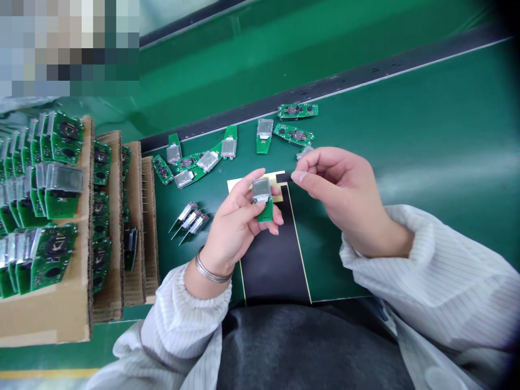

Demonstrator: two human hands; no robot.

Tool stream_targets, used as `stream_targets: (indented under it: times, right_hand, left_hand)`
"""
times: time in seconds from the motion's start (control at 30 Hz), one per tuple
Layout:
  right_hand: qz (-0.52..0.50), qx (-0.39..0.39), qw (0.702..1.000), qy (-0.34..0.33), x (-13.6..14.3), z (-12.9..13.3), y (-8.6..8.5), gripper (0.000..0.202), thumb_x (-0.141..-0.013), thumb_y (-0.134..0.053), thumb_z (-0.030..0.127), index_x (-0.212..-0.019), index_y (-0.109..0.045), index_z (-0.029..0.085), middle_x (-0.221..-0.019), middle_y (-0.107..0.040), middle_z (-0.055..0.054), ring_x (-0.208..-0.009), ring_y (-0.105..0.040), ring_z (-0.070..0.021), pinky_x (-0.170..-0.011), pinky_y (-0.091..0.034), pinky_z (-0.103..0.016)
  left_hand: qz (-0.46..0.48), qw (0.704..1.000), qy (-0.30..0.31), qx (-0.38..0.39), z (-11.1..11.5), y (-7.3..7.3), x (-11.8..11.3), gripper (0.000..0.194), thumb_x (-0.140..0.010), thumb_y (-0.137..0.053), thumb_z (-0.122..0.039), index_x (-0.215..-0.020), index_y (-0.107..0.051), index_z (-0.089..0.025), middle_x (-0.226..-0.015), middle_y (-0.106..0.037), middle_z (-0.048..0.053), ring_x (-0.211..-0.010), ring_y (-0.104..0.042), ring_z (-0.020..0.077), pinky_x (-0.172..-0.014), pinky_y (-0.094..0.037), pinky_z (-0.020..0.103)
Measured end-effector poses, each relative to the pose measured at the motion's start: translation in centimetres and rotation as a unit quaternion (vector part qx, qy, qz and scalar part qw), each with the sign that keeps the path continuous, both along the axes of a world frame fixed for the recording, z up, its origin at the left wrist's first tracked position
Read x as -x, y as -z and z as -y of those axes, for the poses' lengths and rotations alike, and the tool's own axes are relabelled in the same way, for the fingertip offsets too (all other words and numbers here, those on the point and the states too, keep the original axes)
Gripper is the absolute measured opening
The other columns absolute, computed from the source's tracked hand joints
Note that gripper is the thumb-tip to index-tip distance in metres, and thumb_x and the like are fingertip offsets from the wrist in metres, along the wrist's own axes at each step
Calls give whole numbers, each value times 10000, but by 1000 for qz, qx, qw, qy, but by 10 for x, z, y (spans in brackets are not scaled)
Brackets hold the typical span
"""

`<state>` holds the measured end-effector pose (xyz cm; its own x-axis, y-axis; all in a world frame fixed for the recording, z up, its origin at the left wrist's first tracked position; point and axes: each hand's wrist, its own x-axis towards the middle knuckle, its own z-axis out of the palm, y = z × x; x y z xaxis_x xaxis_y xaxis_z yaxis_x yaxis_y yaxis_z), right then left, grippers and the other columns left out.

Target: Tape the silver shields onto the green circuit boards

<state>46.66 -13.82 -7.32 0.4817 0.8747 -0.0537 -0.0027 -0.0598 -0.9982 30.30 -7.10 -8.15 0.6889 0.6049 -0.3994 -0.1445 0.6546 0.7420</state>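
My left hand (239, 222) grips a small green circuit board (265, 211) whose square grey display faces up, with the thumb on its lower part. To the right, my right hand (341, 189) pinches a small black strip (284, 177) between thumb and forefinger. The strip's left end lies over the yellow-edged top of a long black sheet (276, 260). That sheet rests on the green table below my hands. Just behind my right fingertips, a display part (305, 152) of another board shows, partly hidden.
Several loose boards (209, 161) lie at the back of the green table (426, 135). A small group of boards (189, 221) stands on edge left of my left hand. Cardboard trays (87, 233) packed with boards fill the left side. A dark ledge (345, 82) runs behind.
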Motion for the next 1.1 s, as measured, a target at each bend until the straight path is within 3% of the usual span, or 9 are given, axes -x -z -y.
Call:
stream_targets:
  times: [0.37,0.6,0.7,0.93,1.1]
  right_hand:
    - [9,-10,1000,-5,-1,0,3,141,-817,-692,156,-720,-625,233,-613,-503,22,-539,-406,-135,-493,-309,-306]
    - [11,-23,1000,-7,-2,-1,5,120,-807,-685,168,-721,-627,227,-608,-506,22,-533,-405,-128,-478,-311,-289]
    - [15,-24,1000,-4,-2,-1,5,126,-811,-687,167,-721,-622,226,-606,-495,29,-530,-402,-122,-477,-318,-283]
    - [54,-42,998,-11,-3,0,9,163,-863,-672,154,-740,-604,238,-602,-471,31,-507,-400,-127,-459,-327,-295]
    - [43,-45,998,-8,-3,0,9,164,-846,-679,145,-728,-614,238,-595,-476,28,-503,-392,-128,-452,-316,-295]
  left_hand:
    - [18,997,23,-70,3,3,1,477,-929,-594,-161,-1368,-462,-290,-1006,-586,-6,-675,-654,110,-509,-559,225]
    - [28,987,35,-157,7,5,4,491,-975,-593,-238,-1426,-431,-343,-1045,-550,16,-635,-531,73,-443,-375,176]
    - [33,984,43,-171,7,4,5,481,-992,-574,-251,-1441,-433,-346,-1042,-552,21,-624,-517,72,-448,-355,188]
    - [42,986,41,-156,6,1,4,386,-991,-596,-254,-1362,-519,-328,-1010,-543,13,-563,-453,39,-455,-344,187]
    - [29,992,24,-121,6,-4,4,281,-1019,-556,-324,-1284,-597,-243,-954,-571,20,-505,-426,22,-422,-316,172]
